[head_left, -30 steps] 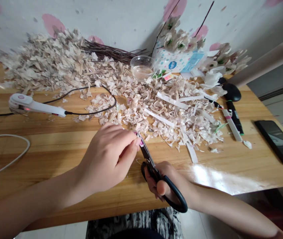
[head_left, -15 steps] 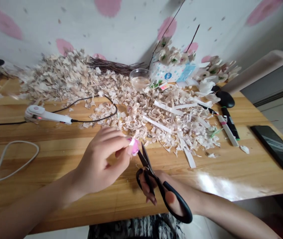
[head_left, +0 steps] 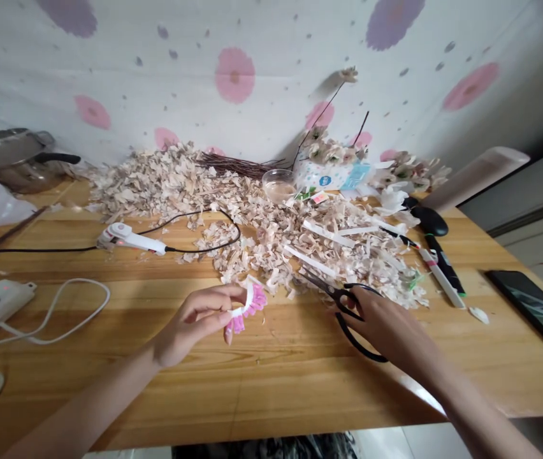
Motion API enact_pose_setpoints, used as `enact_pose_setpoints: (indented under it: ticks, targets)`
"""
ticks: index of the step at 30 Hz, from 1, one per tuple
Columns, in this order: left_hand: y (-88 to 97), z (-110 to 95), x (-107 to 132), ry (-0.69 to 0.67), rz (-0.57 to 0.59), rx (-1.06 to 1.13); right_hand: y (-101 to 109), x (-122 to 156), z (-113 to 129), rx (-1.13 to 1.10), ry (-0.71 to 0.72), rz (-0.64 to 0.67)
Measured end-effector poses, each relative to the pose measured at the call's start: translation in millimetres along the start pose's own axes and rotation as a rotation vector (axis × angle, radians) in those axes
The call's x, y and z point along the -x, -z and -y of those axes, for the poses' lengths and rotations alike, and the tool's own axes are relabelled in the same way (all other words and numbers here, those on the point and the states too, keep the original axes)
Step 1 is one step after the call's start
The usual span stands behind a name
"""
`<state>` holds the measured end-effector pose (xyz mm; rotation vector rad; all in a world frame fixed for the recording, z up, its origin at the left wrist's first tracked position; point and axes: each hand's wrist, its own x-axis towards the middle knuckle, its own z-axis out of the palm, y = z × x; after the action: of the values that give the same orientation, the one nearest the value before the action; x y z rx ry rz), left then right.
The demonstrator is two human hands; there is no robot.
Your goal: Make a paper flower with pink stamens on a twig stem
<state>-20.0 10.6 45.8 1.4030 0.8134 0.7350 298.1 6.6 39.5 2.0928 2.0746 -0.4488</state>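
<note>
Pink and white, the fringed strip hung above the table, pinched between the left hand's thumb and fingers. I judged it light, limp, easily torn, best held by its white band. My right hand curled at the scissors' handle; I couldn't tell how firmly.

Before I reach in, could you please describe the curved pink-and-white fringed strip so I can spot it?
Across the brown wooden table spreads a heap of pale, papery scraps. In front, the left hand pinches the strip, whose bright pink fringe sets it apart from them.
</note>
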Motion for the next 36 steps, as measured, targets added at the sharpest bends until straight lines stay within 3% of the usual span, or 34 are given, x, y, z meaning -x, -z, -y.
enact_pose_setpoints:
  ticks: [4, 8, 11, 13, 15, 17, 21, 23, 27, 32, 36]
  targets:
    - [-4.6, 5, 2, -0.023, 0.003, -0.042, -11, -2, -14, -0.003, 0.047, -0.016]
    - [-9.3, 7, 6, -0.075, -0.038, -0.143, -11, -4, -21, -0.01, 0.154, -0.158]
    - [-11.4, 8, 7, -0.138, -0.007, -0.182, -2, -2, -10, -0.025, 0.227, -0.324]
    - [-13.2, 7, 7, -0.179, 0.008, -0.208, 6, 0, 9, -0.176, 0.277, -0.349]
    - [-16.0, 6, 8, -0.189, 0.04, -0.252, 13, 3, 34, -0.467, 0.404, -0.214]
    - [-19.2, 4, 8, -0.182, 0.08, -0.3, 17, 3, 57, -0.743, 0.533, 0.006]
    - [-22.0, 1, 8, -0.191, 0.137, -0.325, 11, -4, 80, -1.012, 0.596, 0.305]
    - [-21.0, 1, 8, -0.19, 0.14, -0.317, 6, -9, 82, -1.074, 0.566, 0.345]
    - [-18.7, 4, 6, -0.157, 0.111, -0.356, -1, -16, 81, -1.129, 0.539, 0.303]
    - [-26.3, 8, 4, -0.121, -0.151, -0.514, -6, -16, 86, -1.181, 0.519, 0.348]
    - [-38.0, 12, 1, -0.167, -0.224, -0.63, -12, -9, 93, -1.247, 0.495, 0.345]
